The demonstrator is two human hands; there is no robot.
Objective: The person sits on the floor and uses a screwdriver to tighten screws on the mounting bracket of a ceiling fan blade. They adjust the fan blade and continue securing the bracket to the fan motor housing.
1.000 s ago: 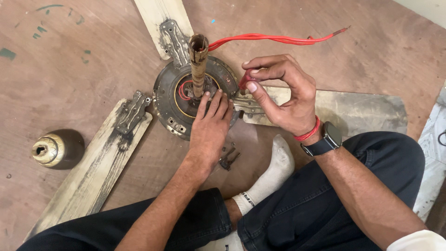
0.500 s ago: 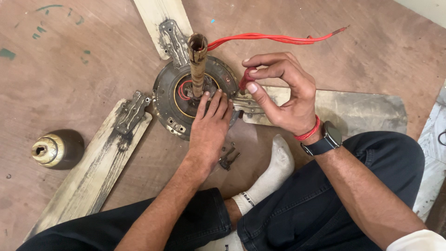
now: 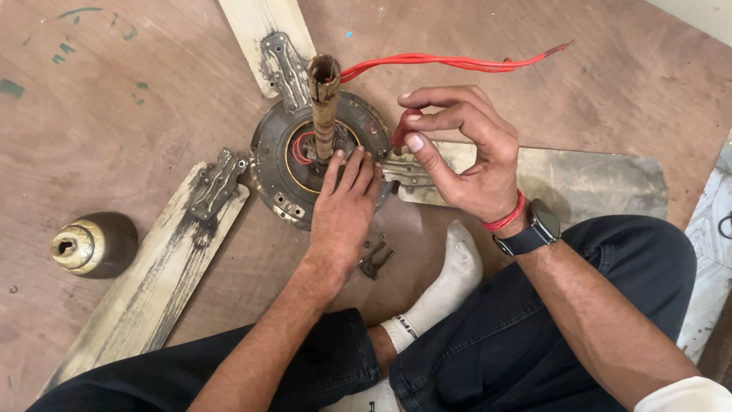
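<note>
Brown floor [image 3: 114, 99] holds one ceiling fan motor [image 3: 286, 164] with three pale blades; the top one is cut off. One rod [image 3: 324, 107] rises from it, trailing one red wire [image 3: 450, 61]. Left hand [image 3: 343, 210] lies flat, open on the motor. Right hand [image 3: 469, 160] pinches a small red piece [image 3: 402, 128], mostly hidden. One brass cup [image 3: 80, 246] sits well left.
</note>
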